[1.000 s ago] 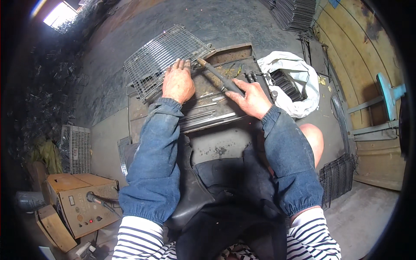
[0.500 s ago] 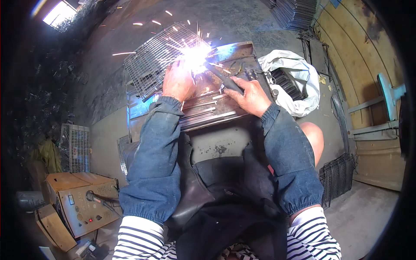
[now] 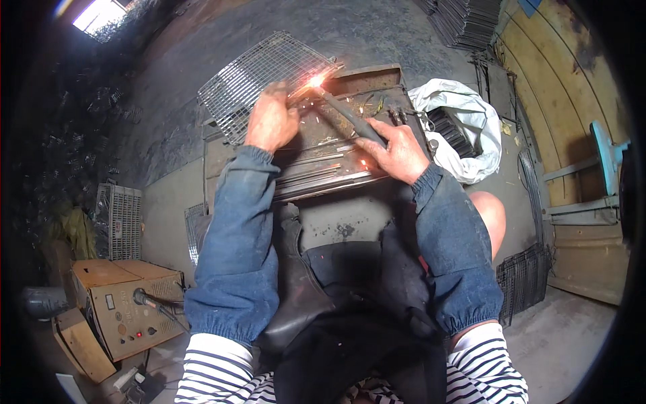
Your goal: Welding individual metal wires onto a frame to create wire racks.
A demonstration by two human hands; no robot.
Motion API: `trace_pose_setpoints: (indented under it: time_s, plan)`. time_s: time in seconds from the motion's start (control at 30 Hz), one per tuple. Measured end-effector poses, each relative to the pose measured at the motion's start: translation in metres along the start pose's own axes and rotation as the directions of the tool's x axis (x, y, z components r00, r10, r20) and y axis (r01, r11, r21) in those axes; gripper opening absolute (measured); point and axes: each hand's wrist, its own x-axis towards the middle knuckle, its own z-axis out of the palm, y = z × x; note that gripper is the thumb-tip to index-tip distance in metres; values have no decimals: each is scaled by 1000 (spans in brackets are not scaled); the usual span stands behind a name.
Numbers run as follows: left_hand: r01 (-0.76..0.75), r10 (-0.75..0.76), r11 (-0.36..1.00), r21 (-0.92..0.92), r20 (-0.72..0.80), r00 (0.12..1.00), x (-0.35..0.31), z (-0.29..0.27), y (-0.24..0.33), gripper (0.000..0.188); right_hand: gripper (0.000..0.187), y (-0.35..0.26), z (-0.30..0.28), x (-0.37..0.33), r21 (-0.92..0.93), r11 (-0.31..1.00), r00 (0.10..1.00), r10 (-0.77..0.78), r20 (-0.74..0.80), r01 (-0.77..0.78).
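A wire mesh panel [image 3: 250, 75] lies tilted over the far left of a low metal workbench [image 3: 363, 82]. My left hand [image 3: 272, 122] is closed at the panel's near right edge, its fingertips partly blurred. In my right hand [image 3: 397, 151] is a dark welding torch [image 3: 351, 118], its neck pointing up and left toward the mesh. At the torch's tip an orange glow [image 3: 315, 81] sits on the panel's right corner, with a few small sparks around it. Several thin metal rods [image 3: 316, 174] lie along the bench's near side, below my hands.
A white sack [image 3: 483, 158] holding dark metal pieces stands right of the bench. On the floor at lower left is an orange-topped welding machine [image 3: 128, 306] with a cable. Mesh panels [image 3: 124, 219] lean at left; a dark grid stack [image 3: 523, 283] stands at right.
The bright white arc and its blue light have died down to a small orange glow, with far fewer sparks. My left hand has shifted slightly left and away from the torch tip.
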Motion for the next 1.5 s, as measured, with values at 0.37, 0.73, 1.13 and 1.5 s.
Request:
trace_pose_setpoints:
  time_s: [0.37, 0.73, 1.13, 1.5]
  plan:
    - [47, -66, 837, 545, 14, 998, -34, 18, -29, 52, 46, -6, 21, 5, -38, 985, 985, -171, -2, 170]
    - [42, -15, 830, 557, -52, 999, -39, 20, -37, 48, 39, -15, 24, 14, 65, 997, 989, -59, 134, 51]
    - [50, -99, 828, 558, 57, 993, -34, 14, -23, 50, 34, -3, 31, 13, 0, 983, 983, -184, -4, 184]
    - [123, -106, 801, 587, -62, 992, -62, 2, -28, 49, 43, -24, 15, -7, -4, 988, 986, -153, 64, 153]
